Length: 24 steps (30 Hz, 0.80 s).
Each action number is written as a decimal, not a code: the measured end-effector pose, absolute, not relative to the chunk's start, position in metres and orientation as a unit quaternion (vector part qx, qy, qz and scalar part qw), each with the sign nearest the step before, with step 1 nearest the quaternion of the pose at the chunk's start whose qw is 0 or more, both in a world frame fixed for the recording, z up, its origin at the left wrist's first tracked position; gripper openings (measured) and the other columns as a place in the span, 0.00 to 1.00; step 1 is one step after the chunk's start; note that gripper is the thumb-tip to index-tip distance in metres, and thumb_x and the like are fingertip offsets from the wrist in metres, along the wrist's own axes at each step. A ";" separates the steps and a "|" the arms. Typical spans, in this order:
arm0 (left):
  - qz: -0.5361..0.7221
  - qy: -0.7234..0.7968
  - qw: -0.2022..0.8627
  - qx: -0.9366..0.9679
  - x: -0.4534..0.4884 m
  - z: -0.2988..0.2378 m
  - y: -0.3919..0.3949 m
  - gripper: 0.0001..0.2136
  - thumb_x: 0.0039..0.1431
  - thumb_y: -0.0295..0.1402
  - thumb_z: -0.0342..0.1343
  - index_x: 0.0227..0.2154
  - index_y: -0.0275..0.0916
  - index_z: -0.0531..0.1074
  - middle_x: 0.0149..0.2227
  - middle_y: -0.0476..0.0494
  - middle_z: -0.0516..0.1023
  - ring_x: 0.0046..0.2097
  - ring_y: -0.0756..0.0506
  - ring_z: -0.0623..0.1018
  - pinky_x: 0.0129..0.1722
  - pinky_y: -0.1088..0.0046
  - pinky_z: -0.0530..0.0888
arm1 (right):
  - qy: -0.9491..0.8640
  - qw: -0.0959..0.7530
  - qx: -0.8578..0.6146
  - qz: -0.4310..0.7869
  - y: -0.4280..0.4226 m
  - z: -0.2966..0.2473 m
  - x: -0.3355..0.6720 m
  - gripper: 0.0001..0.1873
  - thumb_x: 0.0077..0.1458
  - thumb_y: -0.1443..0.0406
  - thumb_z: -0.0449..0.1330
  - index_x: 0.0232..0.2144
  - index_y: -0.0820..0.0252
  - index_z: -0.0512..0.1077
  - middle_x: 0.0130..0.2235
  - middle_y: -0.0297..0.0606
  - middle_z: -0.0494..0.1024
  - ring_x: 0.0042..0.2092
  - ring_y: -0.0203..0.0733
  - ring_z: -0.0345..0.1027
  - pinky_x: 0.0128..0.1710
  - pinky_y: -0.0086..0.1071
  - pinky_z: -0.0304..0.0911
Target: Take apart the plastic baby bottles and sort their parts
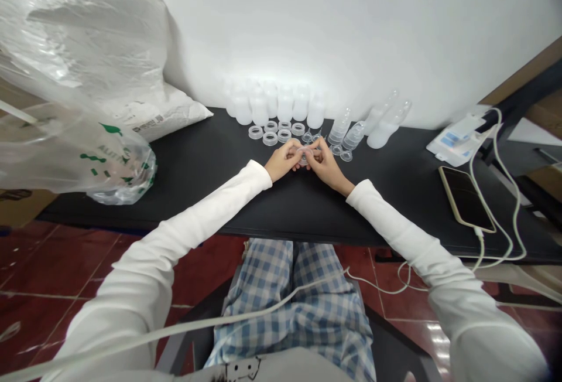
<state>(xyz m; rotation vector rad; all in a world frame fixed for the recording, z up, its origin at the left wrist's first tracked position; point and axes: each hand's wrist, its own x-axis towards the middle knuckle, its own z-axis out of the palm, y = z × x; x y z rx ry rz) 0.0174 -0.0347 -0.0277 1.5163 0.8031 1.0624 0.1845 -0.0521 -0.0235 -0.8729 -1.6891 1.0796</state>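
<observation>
My left hand and my right hand meet over the black table, fingers pinched together on a small clear plastic part held between them. Just beyond the hands lie several clear plastic rings and small clear nipple-like pieces. Behind those stands a row of translucent white bottles against the white wall, and several clear bottles lie tilted to the right.
A large clear plastic bag with green print sits at the table's left end, beside a white sack. At the right lie a phone on a white cable and a blue-and-white packet. Red tiled floor below.
</observation>
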 end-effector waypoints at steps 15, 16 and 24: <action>0.442 0.346 0.554 0.615 0.019 -0.025 -0.036 0.11 0.60 0.37 0.63 0.35 0.39 0.66 0.23 0.54 0.75 0.22 0.55 0.73 0.23 0.81 0.68 | -0.675 0.462 -0.373 0.438 -0.053 -0.020 0.184 0.26 0.56 0.40 0.60 0.36 0.51 0.57 0.28 0.29 0.72 0.27 0.36 0.67 0.26 0.34 0.65; 0.444 0.339 0.563 0.610 0.019 -0.026 -0.035 0.12 0.59 0.37 0.63 0.36 0.39 0.67 0.24 0.54 0.76 0.23 0.55 0.73 0.24 0.81 0.69 | -0.673 0.462 -0.373 0.441 -0.053 -0.019 0.185 0.26 0.56 0.40 0.60 0.37 0.51 0.58 0.29 0.29 0.72 0.28 0.36 0.67 0.27 0.33 0.66; 0.458 0.316 0.576 0.598 0.019 -0.033 -0.030 0.16 0.53 0.30 0.67 0.41 0.38 0.67 0.29 0.53 0.77 0.27 0.53 0.76 0.29 0.78 0.72 | -0.675 0.466 -0.366 0.439 -0.049 -0.024 0.189 0.25 0.57 0.42 0.62 0.41 0.51 0.59 0.33 0.31 0.74 0.34 0.37 0.70 0.31 0.33 0.67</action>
